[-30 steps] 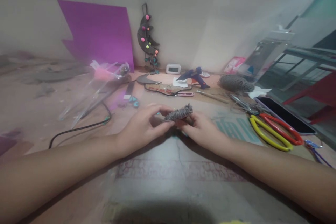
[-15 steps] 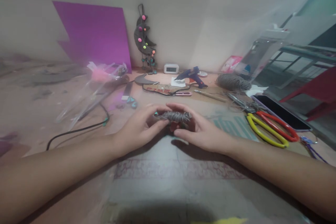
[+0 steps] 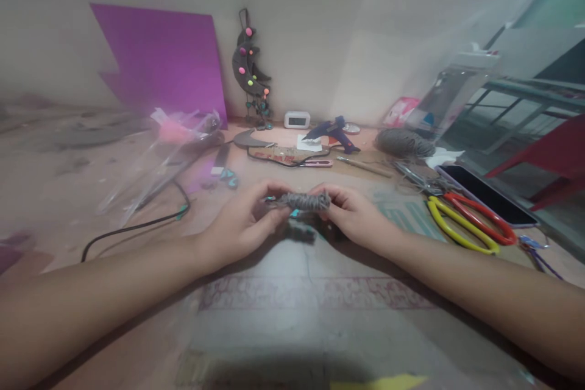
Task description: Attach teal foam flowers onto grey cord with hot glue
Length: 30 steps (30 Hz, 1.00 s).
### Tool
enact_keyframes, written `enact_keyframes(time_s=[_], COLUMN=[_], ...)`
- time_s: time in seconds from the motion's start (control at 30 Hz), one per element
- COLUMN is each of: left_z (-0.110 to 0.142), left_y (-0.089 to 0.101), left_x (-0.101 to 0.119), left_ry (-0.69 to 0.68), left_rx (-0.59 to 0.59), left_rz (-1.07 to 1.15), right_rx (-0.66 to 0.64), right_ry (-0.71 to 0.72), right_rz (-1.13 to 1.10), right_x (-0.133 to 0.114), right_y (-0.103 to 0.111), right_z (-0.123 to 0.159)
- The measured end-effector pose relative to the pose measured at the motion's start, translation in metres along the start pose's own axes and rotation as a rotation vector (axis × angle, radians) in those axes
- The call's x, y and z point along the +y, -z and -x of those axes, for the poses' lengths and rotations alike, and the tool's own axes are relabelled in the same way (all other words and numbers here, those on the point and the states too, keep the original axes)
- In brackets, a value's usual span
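While the left hand [image 3: 247, 219] curls its thumb and fingers about one end of a grey yarn bundle [image 3: 307, 201], the right hand [image 3: 361, 216] pinches the opposite end between thumb and fingers, so both hands grasp the same piece; the bundle lies roughly level between them, above the middle of the worktop [image 3: 256, 317], its strands wound crosswise along its length; small teal bits [image 3: 295, 213] show just under it near the left thumb, though what they belong to is too blurred to tell; behind the hands, a blue glue gun [image 3: 336, 131] stands beside a square of white paper [image 3: 309, 143], with a small white clock [image 3: 297, 120] near the wall and a loose grey crescent [image 3: 251, 139] to the left of the gun; above that crescent hangs a dark moon ornament [image 3: 249, 67] dotted with pink, orange and yellow-green balls; nearer the hands lie a pink cutter [image 3: 315, 163], a thin stick [image 3: 365, 167] and a little cluster of teal pieces [image 3: 228, 178]; to the right, a ball of grey yarn [image 3: 404, 143] sits close to a tool with yellow and red handles [image 3: 435, 202], and a dark-screened phone [image 3: 487, 195] lies just beyond those handles; on the left, a purple sheet [image 3: 169, 61] leans against the wall behind crumpled clear plastic [image 3: 150, 158], while a black cable [image 3: 137, 225] curves across the surface near the left forearm
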<state>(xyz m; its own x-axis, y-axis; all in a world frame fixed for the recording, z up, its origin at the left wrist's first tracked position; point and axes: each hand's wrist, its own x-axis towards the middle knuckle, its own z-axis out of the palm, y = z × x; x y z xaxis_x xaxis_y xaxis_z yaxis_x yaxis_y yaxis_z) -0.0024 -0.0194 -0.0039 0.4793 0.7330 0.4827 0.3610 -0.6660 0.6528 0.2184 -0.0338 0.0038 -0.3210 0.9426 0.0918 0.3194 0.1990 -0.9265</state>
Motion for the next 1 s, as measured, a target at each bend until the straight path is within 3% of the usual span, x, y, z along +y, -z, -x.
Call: enact_keyframes(time_s=[0.13,0.27,0.47,0.6,0.83,1.0], left_z=[-0.006,-0.006,-0.001,-0.001,-0.006,-0.014], left_y=[-0.002,-0.005,-0.007,-0.003,-0.001,-0.006], left_x=[-0.002,-0.006,-0.006,0.000,0.001,-0.015], left_ry=[0.128,0.147,0.039,0.086,0.170,0.265], left_rx=[0.020,-0.045,-0.101,-0.107,0.019,0.050], left_rz=[0.185,0.295,0.139,0.087,0.039,0.146], right_rx=[-0.020,-0.048,0.009,-0.004,0.223,0.252], right_ry=[0.123,0.060,0.088,0.090,0.116,0.135], right_rz=[-0.029,0.041,-0.037,-0.101,-0.268,-0.328], right_x=[0.001,0.000,-0.003,-0.003,0.000,-0.008], right_y=[-0.002,-0.009,-0.011,-0.008,0.013,0.029], right_z=[0.000,0.002,0.000,0.000,-0.009,-0.018])
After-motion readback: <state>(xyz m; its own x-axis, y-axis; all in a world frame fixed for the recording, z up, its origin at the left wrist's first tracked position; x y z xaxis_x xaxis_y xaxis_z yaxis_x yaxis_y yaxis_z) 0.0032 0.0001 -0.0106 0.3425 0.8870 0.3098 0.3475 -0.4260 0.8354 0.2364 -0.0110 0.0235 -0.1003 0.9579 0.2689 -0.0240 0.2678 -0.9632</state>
